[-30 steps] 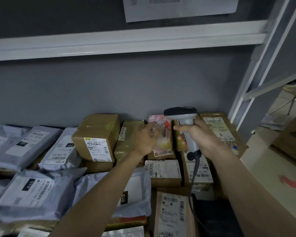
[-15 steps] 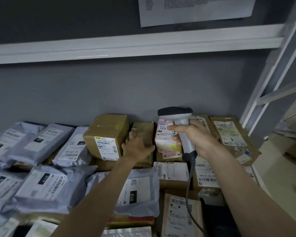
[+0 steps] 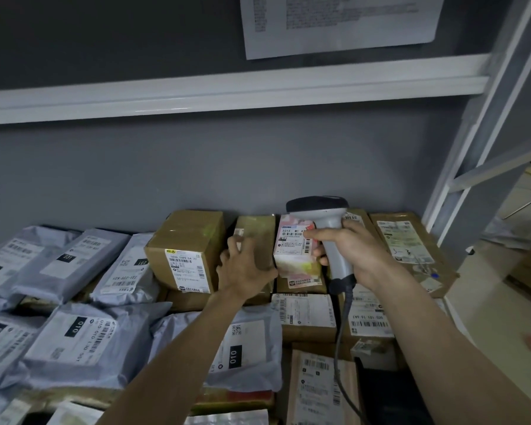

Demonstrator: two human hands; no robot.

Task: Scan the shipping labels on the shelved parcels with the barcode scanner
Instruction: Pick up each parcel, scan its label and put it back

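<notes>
Overhead, white shelf (image 3: 227, 93) against grey wall (image 3: 196, 167)

Right hand (image 3: 354, 251) gripped barcode scanner (image 3: 325, 222) handle, head aimed at pink-white parcel (image 3: 293, 253) standing against the back wall. Left hand (image 3: 246, 266) curled round brown box (image 3: 255, 237) just left of it. Larger labelled box (image 3: 186, 250) further left; grey mailers (image 3: 74, 338) piled at left. Scanner cable (image 3: 341, 338) hung down over boxes.
</notes>
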